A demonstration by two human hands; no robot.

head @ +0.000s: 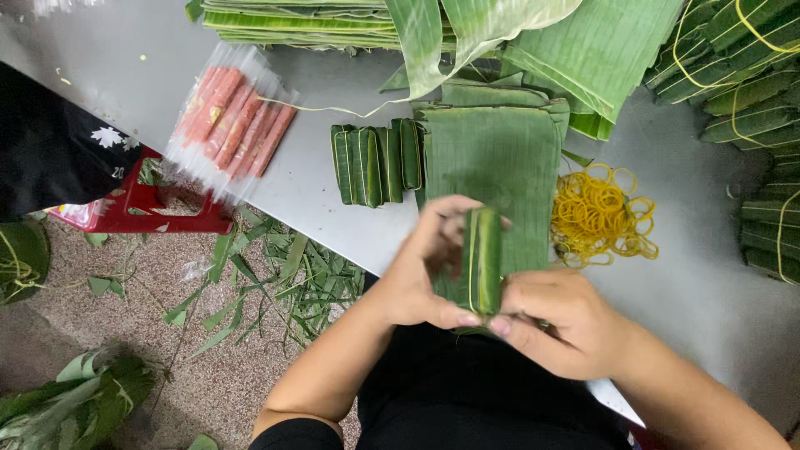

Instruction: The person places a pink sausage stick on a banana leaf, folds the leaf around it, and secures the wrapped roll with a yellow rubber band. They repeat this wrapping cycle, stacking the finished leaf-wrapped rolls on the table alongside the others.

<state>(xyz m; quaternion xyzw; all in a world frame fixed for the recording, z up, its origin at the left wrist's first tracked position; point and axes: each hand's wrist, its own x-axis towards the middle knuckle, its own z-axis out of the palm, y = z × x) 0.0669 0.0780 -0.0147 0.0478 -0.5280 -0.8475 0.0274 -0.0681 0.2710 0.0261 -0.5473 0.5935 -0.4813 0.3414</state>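
Leaf-wrapped roll (pixel 483 260) held upright over the cut leaf stack (pixel 493 158) at the surface (pixel 333 200) edge. My left hand (pixel 421 271) and right hand (pixel 557 321) both grip it closed at the base; I keep the yellow band centred and the folds tight.

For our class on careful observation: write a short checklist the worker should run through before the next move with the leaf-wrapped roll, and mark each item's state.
1. Both hands, left hand and right hand, grip the leaf-wrapped roll: ok.
2. Leaf closed along the roll: ok.
3. Band fully around it: cannot tell.
4. Yellow rubber bands beside the right hand: ok.
5. Cut leaf stack lies flat behind: ok.
6. Finished rolls set apart: ok.
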